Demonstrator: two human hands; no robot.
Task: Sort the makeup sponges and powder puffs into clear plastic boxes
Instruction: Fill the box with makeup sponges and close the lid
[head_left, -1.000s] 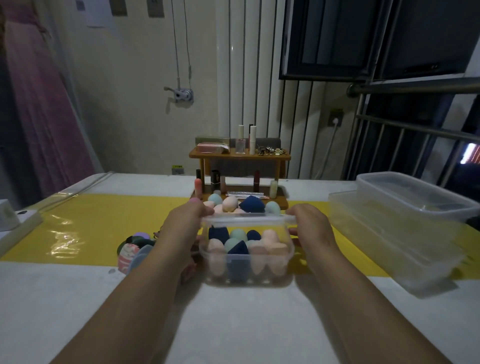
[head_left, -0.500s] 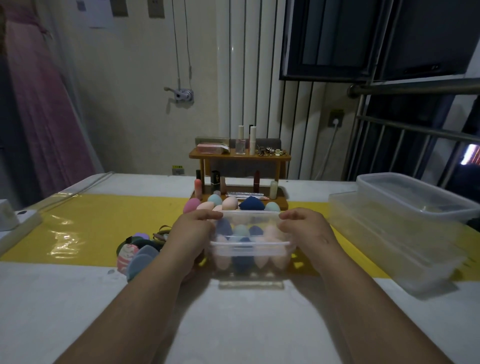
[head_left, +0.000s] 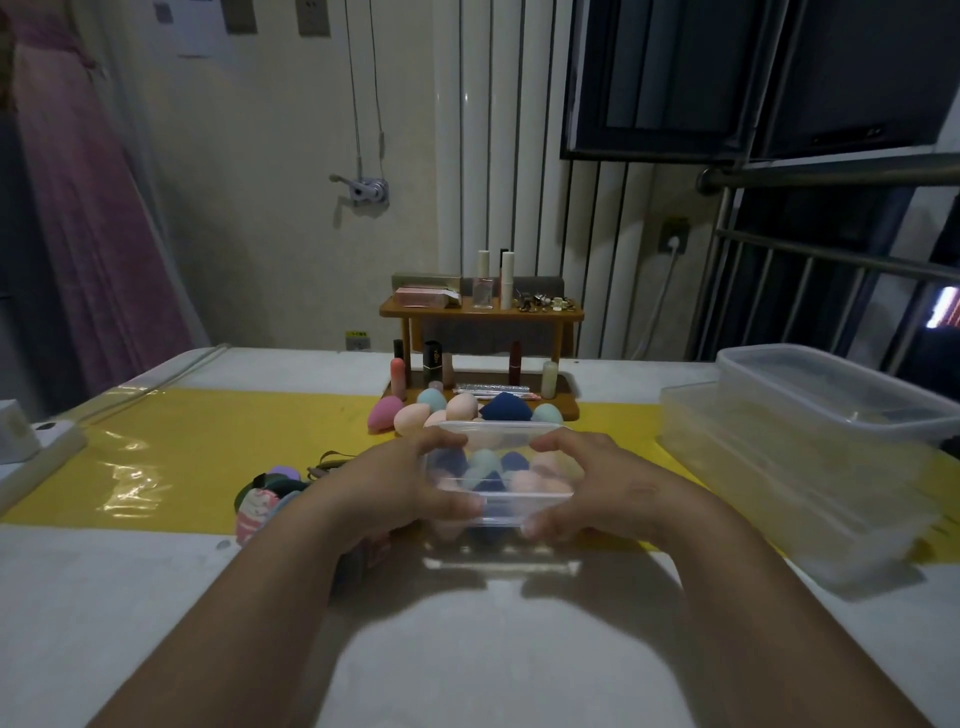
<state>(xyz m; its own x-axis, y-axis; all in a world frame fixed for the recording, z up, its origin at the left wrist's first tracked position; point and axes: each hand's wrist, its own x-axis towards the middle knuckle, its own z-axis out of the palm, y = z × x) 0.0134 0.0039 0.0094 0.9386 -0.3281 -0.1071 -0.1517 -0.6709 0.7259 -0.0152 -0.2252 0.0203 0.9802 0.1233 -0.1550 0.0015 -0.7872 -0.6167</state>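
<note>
Head view: a small box (head_left: 498, 480) of clear plastic, lidded, sits dead centre between both hands, its long axis running left to right across the view and its lid facing up. It is packed with sponges (head_left: 485, 467) in navy, teal and peach. The left hand (head_left: 395, 488) has its grip on the left end and the right hand (head_left: 605, 488) on the right end, each with fingers curled over the far rim and thumb pressed at the near rim. Whether the base rests on the worktop (head_left: 104, 597) or hangs just above it, I cannot tell; a shadow lies right below it.

Just behind the box lie loose sponges (head_left: 462, 408), pink, peach, teal and navy, crowded against the foot of a wooden shelf (head_left: 480, 312) that carries tubes and small cases. To the left, near the left wrist, lies a heap of puffs (head_left: 262, 501), partly hidden by the forearm. To the right, apart from the right hand, two big boxes (head_left: 779, 467) stand stacked, the upper one set back. White worktop shows between the forearms on the near side.

A glossy yellow strip (head_left: 208, 441) crosses the worktop under these things. Behind are a pale wall, a pink curtain (head_left: 88, 208) at left and a dark barred window (head_left: 727, 78) at right.
</note>
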